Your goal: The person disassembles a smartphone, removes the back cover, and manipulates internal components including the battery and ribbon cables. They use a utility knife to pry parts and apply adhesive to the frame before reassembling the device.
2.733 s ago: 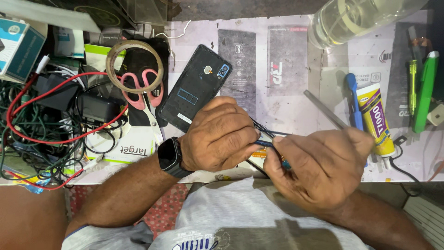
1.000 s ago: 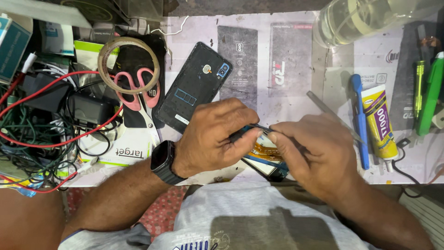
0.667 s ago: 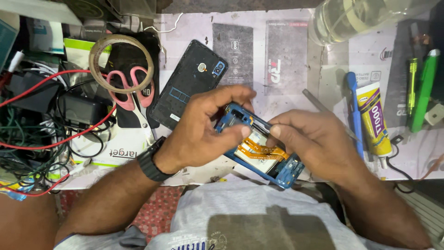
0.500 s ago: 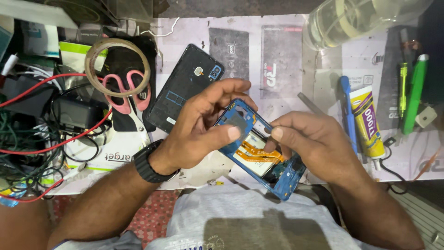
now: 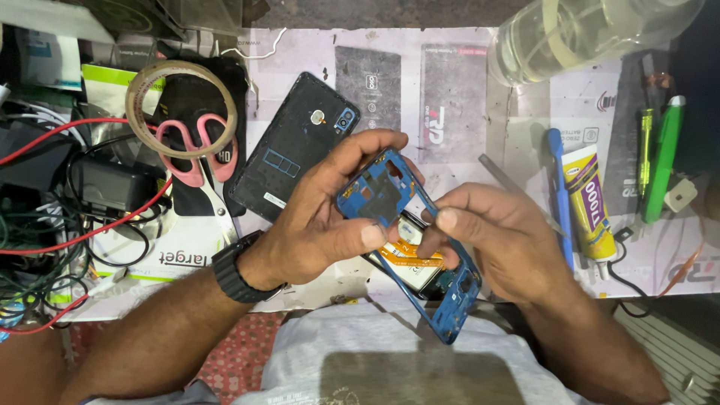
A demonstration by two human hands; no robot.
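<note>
Observed: both hands work an opened phone above the near edge of the worktop (image 5: pixel 465 52), over the person's lap.

Left hand (image 5: pixel 319 221), with a black wristwatch (image 5: pixel 238 268) on the wrist: grip pressed together on the upper end of the blue phone frame (image 5: pixel 386 191), thumb lying across its lower edge, fingers curled over the top. The frame is tilted, upper end raised and away from the body, lower end (image 5: pixel 454 304) pointing down towards the lap.

Right hand (image 5: pixel 499 240): thumb and forefinger pinched at the frame's right rail, about midway along. Whether a small tool sits in that pinch cannot be told. Between the two hands the battery and an orange flex strip (image 5: pixel 409 259) are exposed.

Surroundings: a black back cover (image 5: pixel 289 154) lies flat just beyond the left hand. Pink-handled scissors (image 5: pixel 196 146) and a tape roll (image 5: pixel 180 105) lie farther left, beside tangled red and black cables (image 5: pixel 67 225). To the right lie a blue pry tool (image 5: pixel 559 191), a yellow glue tube (image 5: pixel 589 202) and a green pen (image 5: pixel 660 161); a clear bottle (image 5: pixel 585 30) rests at the far edge.

Assessment: the separation appears partway. Good practice would be to keep the left-hand support steady, pull evenly along the rail rather than twist, and keep strain off the orange flex, which looks the likeliest part to tear.
</note>
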